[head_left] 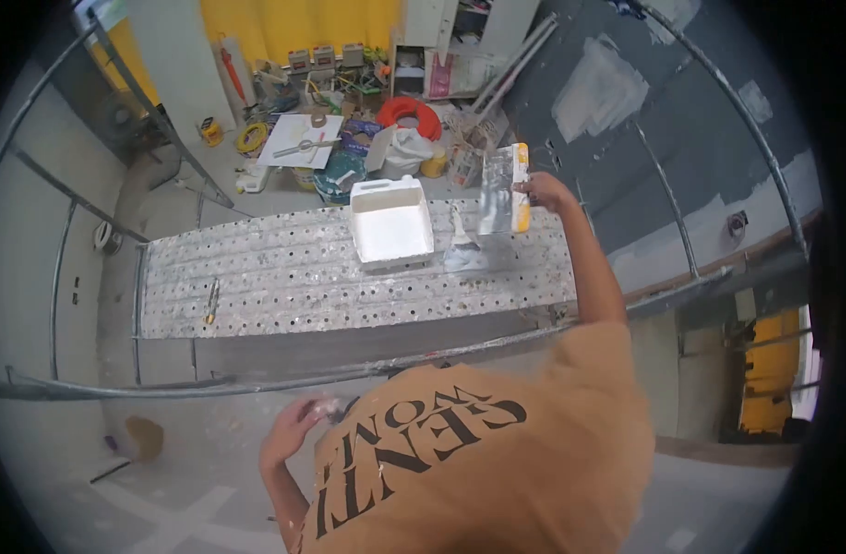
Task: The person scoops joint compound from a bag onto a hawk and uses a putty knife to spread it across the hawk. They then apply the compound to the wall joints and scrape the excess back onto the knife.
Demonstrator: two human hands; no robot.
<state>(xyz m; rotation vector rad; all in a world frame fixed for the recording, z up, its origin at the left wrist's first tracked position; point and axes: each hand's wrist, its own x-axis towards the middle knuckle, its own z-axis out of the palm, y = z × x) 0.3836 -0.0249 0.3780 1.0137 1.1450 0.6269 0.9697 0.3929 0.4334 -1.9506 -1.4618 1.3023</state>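
My right hand (545,189) is closed on a wide putty knife (499,191) with a yellow-orange back edge, held up over the right part of the platform; its blade is smeared with filler. Below it, a smaller scraper (462,242) lies on the metal platform beside a patch of grey-white paste. Left of that scraper stands a white cut-open jug (392,224) with white filler inside. My left hand (296,425) hangs low near my waist, fingers loosely bent and apart, whitish at the tips. I see nothing held in it, though my shirt lies close to the fingertips.
A perforated scaffold platform (257,268) spans the front, with a slim tool (212,303) at its left. Metal scaffold rails (284,380) run around me. Beyond lie a red coil (410,118), a white board (298,138) and buckets. The grey wall (617,120) has filler patches.
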